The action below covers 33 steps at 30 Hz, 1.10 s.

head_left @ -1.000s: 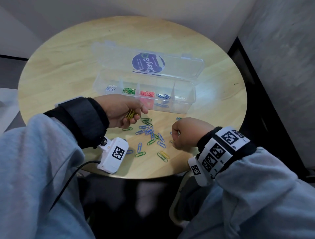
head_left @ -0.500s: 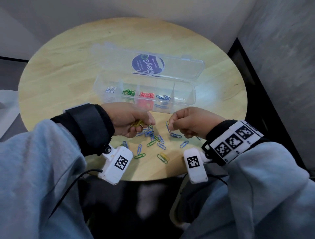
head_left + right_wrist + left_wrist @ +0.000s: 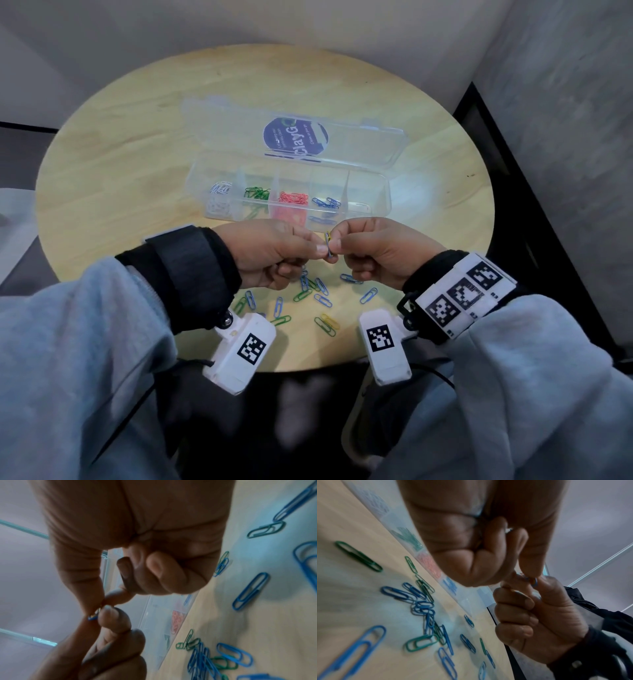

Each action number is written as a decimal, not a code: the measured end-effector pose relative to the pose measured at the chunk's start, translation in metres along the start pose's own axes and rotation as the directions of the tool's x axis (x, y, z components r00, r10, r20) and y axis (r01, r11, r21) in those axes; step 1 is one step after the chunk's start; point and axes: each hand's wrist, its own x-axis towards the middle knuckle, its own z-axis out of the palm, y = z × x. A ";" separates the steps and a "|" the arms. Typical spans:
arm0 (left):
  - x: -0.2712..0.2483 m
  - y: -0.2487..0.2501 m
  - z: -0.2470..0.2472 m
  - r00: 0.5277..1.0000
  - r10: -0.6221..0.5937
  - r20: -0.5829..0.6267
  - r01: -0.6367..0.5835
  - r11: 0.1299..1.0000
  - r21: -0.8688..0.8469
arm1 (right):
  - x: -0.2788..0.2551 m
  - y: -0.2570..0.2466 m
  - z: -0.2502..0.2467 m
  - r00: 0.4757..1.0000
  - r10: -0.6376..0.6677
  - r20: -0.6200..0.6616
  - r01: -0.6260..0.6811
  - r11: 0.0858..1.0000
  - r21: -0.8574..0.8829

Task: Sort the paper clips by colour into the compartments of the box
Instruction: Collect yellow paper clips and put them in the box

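Observation:
Just in front of the clear compartment box [image 3: 383, 192], my left hand [image 3: 320, 247] and right hand [image 3: 337, 245] meet above the table. Both pinch the same small bunch of paper clips [image 3: 328, 244], which shows yellow and blue. In the left wrist view the clip bunch [image 3: 532, 581] sits between thumb and finger of both hands; the right wrist view shows the bunch [image 3: 93, 616] the same way. The other fingers of both hands are curled in. The box holds white clips [image 3: 221, 187], green clips [image 3: 256, 193], red clips [image 3: 293, 198] and blue clips [image 3: 325, 202] in separate compartments.
Loose blue and green clips [image 3: 310, 287] lie scattered on the round wooden table [image 3: 137, 154] under and behind my hands, with a yellow clip [image 3: 331, 320] near the front edge. The box lid [image 3: 359, 150] lies open behind the compartments. Walls stand close behind and to the right.
My right hand lifted off the table and moved left and forward. My left hand, holding yellow clips, moved right to meet it. Both now pinch the same clips.

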 end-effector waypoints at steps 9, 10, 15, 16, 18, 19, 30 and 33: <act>0.005 -0.005 -0.001 0.995 0.010 -0.101 -0.003 0.998 0.068 | 0.004 0.003 0.001 0.989 -0.089 -0.121 0.069 0.986 -0.155; 0.006 -0.005 -0.001 0.993 0.011 -0.118 -0.001 0.996 0.087 | 0.004 0.003 0.002 0.984 -0.101 -0.144 0.073 0.980 -0.187; 0.005 -0.005 0.002 0.990 -0.002 -0.144 0.029 0.982 0.186 | 0.007 0.006 0.003 0.970 -0.168 -0.178 0.104 0.942 -0.320; 0.004 -0.006 0.002 0.989 -0.002 -0.146 0.032 0.979 0.202 | 0.007 0.007 0.002 0.970 -0.166 -0.178 0.099 0.938 -0.333; 0.004 -0.005 0.002 0.990 0.000 -0.144 0.032 0.976 0.217 | 0.007 0.008 0.002 0.976 -0.131 -0.177 0.069 0.946 -0.317; 0.003 -0.005 0.002 0.990 0.001 -0.138 0.029 0.976 0.215 | 0.008 0.008 0.002 0.979 -0.110 -0.171 0.057 0.955 -0.292; 0.000 -0.008 0.000 0.999 -0.009 -0.046 0.015 0.991 0.136 | 0.009 0.011 0.000 0.997 -0.074 -0.028 0.070 0.990 -0.121; 0.001 -0.007 -0.001 0.999 -0.007 -0.039 0.010 0.996 0.086 | 0.009 0.011 0.000 0.998 -0.065 -0.025 0.062 0.995 -0.083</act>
